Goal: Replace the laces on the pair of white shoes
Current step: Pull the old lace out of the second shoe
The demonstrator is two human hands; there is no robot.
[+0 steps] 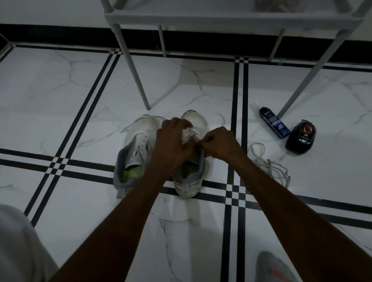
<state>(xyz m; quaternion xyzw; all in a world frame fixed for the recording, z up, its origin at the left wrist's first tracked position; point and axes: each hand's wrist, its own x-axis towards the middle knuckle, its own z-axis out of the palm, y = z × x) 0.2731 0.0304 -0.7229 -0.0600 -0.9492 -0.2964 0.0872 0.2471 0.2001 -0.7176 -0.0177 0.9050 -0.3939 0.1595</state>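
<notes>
Apparently mid-lacing — the left hand and right hand pinch a lace over the right shoe; next, feed its tip through an eyelet.

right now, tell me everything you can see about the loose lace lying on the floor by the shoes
The loose lace is a white, cord-like lace lying in a tangled heap of loops on the marble-patterned floor tile. It sits to the right of the right shoe, below the blue bottle and the black container. Neither hand touches it; the right forearm crosses just beside it. Its tips cannot be made out.
</notes>
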